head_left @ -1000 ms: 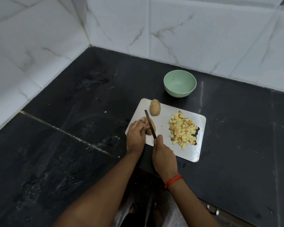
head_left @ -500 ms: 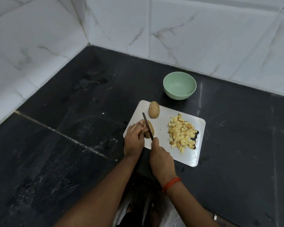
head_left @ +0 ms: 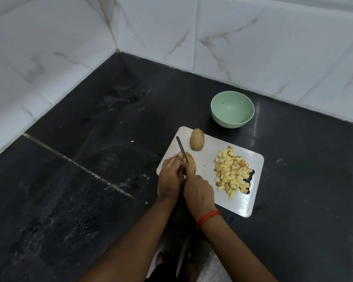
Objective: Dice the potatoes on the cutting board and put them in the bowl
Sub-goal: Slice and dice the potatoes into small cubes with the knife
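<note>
A white cutting board (head_left: 249, 204) lies on the black counter. On its left part my left hand (head_left: 169, 178) holds a brown potato (head_left: 192, 162) down with curled fingers. My right hand (head_left: 198, 188) grips a knife (head_left: 181, 146); the blade lies across the top of that potato, tip pointing away. A second whole potato (head_left: 197, 139) rests at the board's far edge. A heap of yellow potato dice (head_left: 232, 171) covers the board's right side. Behind the board stands a pale green bowl (head_left: 232, 108), with nothing in it.
The black stone counter (head_left: 90, 169) runs into a corner of white marble wall tiles (head_left: 253, 37) at the left and back. My feet (head_left: 177, 259) show below the counter's near edge.
The view has shifted a little. The knife blade sits lower on the potato and farther along it, while my left hand keeps its hold.
</note>
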